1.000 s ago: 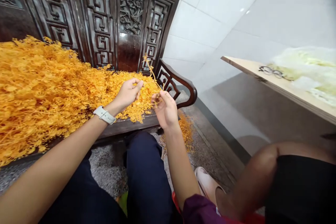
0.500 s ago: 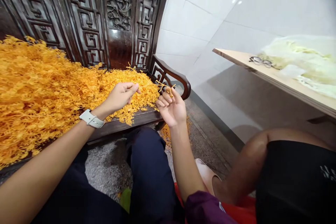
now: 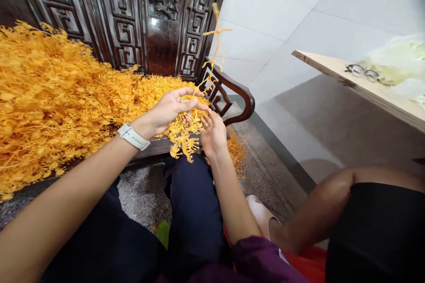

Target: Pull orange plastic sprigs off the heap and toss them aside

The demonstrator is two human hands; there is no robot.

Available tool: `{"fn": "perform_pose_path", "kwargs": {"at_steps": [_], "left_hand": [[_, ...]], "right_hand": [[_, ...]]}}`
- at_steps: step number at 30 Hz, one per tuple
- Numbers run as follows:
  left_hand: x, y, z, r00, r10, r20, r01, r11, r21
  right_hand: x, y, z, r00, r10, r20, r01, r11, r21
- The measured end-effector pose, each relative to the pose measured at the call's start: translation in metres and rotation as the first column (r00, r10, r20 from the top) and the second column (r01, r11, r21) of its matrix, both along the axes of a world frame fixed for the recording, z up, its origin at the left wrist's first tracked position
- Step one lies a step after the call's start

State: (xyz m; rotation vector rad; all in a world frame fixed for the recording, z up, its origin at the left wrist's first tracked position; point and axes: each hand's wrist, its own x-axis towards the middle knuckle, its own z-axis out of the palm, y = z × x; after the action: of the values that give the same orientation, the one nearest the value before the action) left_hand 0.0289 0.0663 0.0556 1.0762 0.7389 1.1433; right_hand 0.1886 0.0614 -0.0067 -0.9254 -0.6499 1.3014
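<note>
Surface (image 3: pixel 156 147) is a dark carved wooden bench w/ fretwork back panels (image 3: pixel 119 13) and a curved armrest (image 3: pixel 237 93). A big heap of dried orange branching sprigs (image 3: pixel 56 97) covers most of the seat, and loose sprigs (image 3: pixel 236 152) lie on the speckled stone floor (image 3: pixel 142 199) just past the bench end. Room has white tiled walls (image 3: pixel 265 17). To the right, a pale wooden board (image 3: pixel 318 64) holds a pair of glasses (image 3: pixel 361 72) beside a pale plastic bag (image 3: pixel 395 64), which is cut off by the frame.

L hand (image 3: pixel 169 110), w/ a white watch (image 3: pixel 133 136) on the wrist, is open, fingers curved over the heap's edge. R hand (image 3: pixel 214 136) is half closed, fingers bent, just beside it. Btwn them hangs a tangled clump (image 3: pixel 182 139), and a long thin sprig (image 3: pixel 215 48) rises from it against the wall, above the armrest. Hands hide where the clump and sprig join, so can't tell if R hand is pinching them.

Below are dark trousers (image 3: pixel 192 203) and purple fabric (image 3: pixel 262 258). Bottom right, another person's bare leg (image 3: pixel 318 212), black shorts (image 3: pixel 375 230) and a pale slipper (image 3: pixel 260 214) are partly cut off. A red cloth (image 3: pixel 305 263) and a small green object (image 3: pixel 162 233) are too hidden to make out.
</note>
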Motion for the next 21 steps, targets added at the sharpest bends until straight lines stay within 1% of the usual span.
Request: {"fn": "perform_pose_path", "kwargs": {"at_steps": [1,2,3,4,5,7,8,9,11,13,15,18,21], "left_hand": [[0.001,0.001,-0.001,1.0,-0.004,0.022,0.004,1.0,-0.001],[0.003,0.001,-0.002,0.999,-0.008,0.043,0.008,1.0,-0.003],[0.005,0.001,-0.003,0.998,-0.007,0.06,0.007,1.0,-0.008],[0.007,0.0,-0.004,0.998,0.004,0.07,-0.002,1.0,-0.016],[0.008,-0.002,-0.004,0.997,0.02,0.071,-0.018,1.0,-0.024],[0.011,-0.006,-0.002,0.997,0.061,0.044,-0.059,0.998,-0.038],[0.012,-0.008,-0.001,0.996,0.087,0.022,-0.086,0.995,-0.043],[0.013,-0.01,0.0,0.993,0.117,0.001,-0.117,0.992,-0.044],[0.015,-0.014,0.003,0.981,0.192,-0.024,-0.193,0.98,-0.043],[0.016,-0.021,0.003,0.961,0.276,-0.023,-0.277,0.959,-0.066],[0.015,-0.031,-0.001,0.935,0.355,0.008,-0.351,0.928,-0.126],[0.014,-0.045,-0.009,0.889,0.442,0.122,-0.416,0.889,-0.194],[0.015,-0.049,-0.014,0.848,0.479,0.227,-0.445,0.876,-0.184]], "right_hand": [[-0.002,-0.004,-0.002,0.998,-0.07,0.01,0.069,0.997,0.034],[-0.002,-0.009,-0.002,0.993,-0.112,0.023,0.11,0.991,0.081],[-0.002,-0.014,-0.001,0.992,-0.117,0.045,0.11,0.985,0.136],[-0.001,-0.02,0.001,0.993,-0.088,0.084,0.071,0.979,0.192],[0.001,-0.026,0.005,0.989,-0.041,0.14,0.006,0.971,0.238],[0.006,-0.037,0.011,0.966,0.043,0.257,-0.121,0.947,0.296],[0.009,-0.041,0.014,0.955,0.049,0.292,-0.146,0.936,0.319],[0.012,-0.046,0.015,0.951,0.029,0.308,-0.14,0.928,0.345],[0.018,-0.058,0.016,0.948,-0.042,0.316,-0.091,0.914,0.394],[0.019,-0.072,0.013,0.937,-0.097,0.336,-0.054,0.909,0.412],[0.015,-0.086,0.006,0.925,-0.111,0.363,-0.044,0.919,0.393],[-0.001,-0.103,-0.007,0.925,-0.078,0.371,-0.066,0.93,0.36],[-0.019,-0.108,-0.014,0.914,-0.044,0.403,-0.111,0.929,0.354]]}}
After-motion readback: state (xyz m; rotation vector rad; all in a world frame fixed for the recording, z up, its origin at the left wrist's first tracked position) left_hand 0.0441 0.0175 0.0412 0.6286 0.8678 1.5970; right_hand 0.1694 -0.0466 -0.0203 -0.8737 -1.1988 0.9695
